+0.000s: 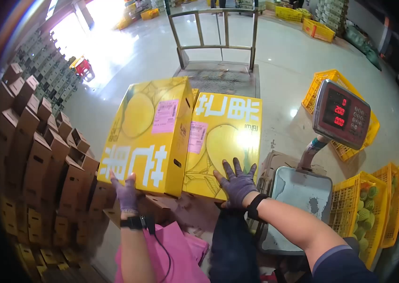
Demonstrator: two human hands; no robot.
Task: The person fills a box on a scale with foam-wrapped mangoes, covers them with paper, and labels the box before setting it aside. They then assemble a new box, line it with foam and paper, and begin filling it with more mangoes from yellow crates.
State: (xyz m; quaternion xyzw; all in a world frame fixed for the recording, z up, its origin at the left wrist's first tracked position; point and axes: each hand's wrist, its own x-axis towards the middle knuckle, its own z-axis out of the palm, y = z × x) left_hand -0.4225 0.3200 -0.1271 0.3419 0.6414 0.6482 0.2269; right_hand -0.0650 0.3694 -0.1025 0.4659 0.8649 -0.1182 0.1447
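While the left hand (126,192), half-open, touches the left box (135,129), hold unclear, the right hand (238,184) lies splayed on the right box (223,141); both boxes extend lengthwise up-frame.

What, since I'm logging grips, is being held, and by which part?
Left hand touches the near edge of the left box; right hand lies on the near end of the right box. Whether either grips cannot be told.

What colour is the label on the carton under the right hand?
The label is pale pink with dark print, best seen in the head view.
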